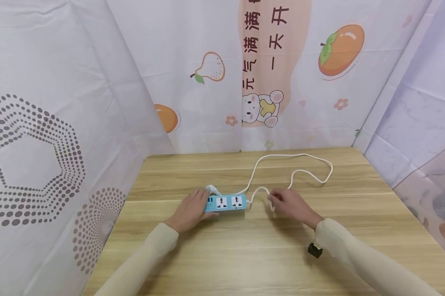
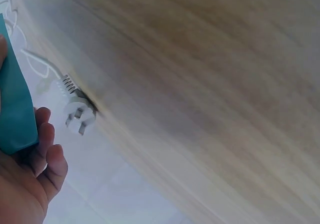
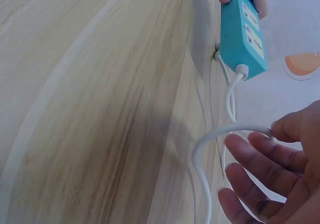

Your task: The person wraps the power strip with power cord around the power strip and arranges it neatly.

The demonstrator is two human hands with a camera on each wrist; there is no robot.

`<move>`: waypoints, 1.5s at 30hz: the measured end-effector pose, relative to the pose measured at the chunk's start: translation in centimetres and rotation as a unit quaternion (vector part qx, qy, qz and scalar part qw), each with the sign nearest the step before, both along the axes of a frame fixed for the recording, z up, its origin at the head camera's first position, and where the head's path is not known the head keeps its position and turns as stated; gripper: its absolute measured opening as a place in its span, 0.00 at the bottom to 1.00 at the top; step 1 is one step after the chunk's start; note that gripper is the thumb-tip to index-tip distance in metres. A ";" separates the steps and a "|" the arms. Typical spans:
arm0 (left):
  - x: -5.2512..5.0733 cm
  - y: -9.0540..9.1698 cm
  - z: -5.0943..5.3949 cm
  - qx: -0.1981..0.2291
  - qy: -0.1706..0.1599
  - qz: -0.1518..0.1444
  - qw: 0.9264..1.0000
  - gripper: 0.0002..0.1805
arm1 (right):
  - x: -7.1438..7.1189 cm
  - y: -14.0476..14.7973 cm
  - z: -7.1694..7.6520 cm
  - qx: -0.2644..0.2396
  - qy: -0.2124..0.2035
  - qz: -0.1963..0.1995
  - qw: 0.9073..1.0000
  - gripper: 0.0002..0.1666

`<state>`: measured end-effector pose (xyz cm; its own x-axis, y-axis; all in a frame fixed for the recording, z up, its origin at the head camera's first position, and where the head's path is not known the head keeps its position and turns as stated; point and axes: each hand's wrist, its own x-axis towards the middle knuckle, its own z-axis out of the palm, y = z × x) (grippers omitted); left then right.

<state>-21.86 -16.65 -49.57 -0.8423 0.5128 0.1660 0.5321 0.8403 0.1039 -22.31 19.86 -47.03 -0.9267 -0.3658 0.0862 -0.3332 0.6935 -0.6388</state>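
A teal power strip (image 1: 228, 203) with white sockets lies across the wooden table, its left end gripped by the left hand (image 1: 190, 210). In the left wrist view the thumb side of that hand (image 2: 25, 184) is partly cut off, with fingers curled round the strip (image 2: 15, 104). The white plug (image 2: 80, 115) rests just beyond the strip. The right hand (image 1: 292, 206) pinches the white cord (image 1: 261, 188) to the right of the strip. In the right wrist view the cord (image 3: 202, 149) passes between thumb and index finger of the right hand (image 3: 280, 174).
The rest of the cord (image 1: 304, 155) loops over the back right of the wooden table (image 1: 230, 263). A printed curtain (image 1: 207, 107) hangs behind the table's back edge, with more fabric at both sides. A small black object (image 1: 314, 250) is at the right sleeve's cuff.
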 end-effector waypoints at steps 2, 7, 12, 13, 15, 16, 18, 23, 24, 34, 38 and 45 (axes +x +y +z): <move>0.1 0.1 0.2 0.008 -0.002 0.004 1.000 0.42 | 0.0 0.1 0.0 -0.005 0.003 -0.008 1.000 0.15; 0.4 0.3 0.6 0.019 -0.003 0.012 1.000 0.41 | -0.1 0.6 0.0 -0.042 0.015 -0.033 0.998 0.21; 0.6 0.8 1.2 0.027 -0.002 0.013 1.000 0.39 | -0.2 1.0 0.4 -0.070 0.030 -0.074 0.994 0.28; 0.7 0.8 1.4 0.028 -0.002 0.010 1.000 0.38 | -0.2 1.1 0.5 -0.076 0.032 -0.082 0.993 0.28; 0.8 1.0 1.7 0.033 -0.003 0.009 0.999 0.38 | -0.2 1.3 0.8 -0.082 0.036 -0.093 0.992 0.29; 0.8 1.0 1.8 0.035 -0.004 0.009 0.999 0.38 | -0.2 1.3 0.8 -0.084 0.037 -0.097 0.991 0.29; 0.8 1.1 2.0 0.044 -0.004 0.010 0.999 0.38 | -0.3 1.5 1.0 -0.088 0.036 -0.101 0.990 0.29; 1.0 1.3 2.4 0.078 -0.014 0.019 0.997 0.38 | -0.1 1.5 1.3 -0.129 -0.031 -0.107 0.985 0.31; 1.1 1.4 2.5 0.085 -0.018 0.020 0.996 0.38 | 0.0 1.5 1.3 -0.140 -0.050 -0.108 0.983 0.31; 1.5 2.1 3.5 0.119 -0.042 0.033 0.991 0.39 | -0.1 1.7 2.1 -0.180 -0.079 -0.120 0.973 0.34; 1.7 2.3 3.7 0.125 -0.042 0.033 0.991 0.38 | -0.2 1.7 2.0 -0.216 -0.091 -0.103 0.967 0.32; 2.3 2.7 3.8 0.118 -0.100 0.033 0.987 0.37 | 0.0 1.3 2.3 -0.287 -0.097 -0.065 0.951 0.29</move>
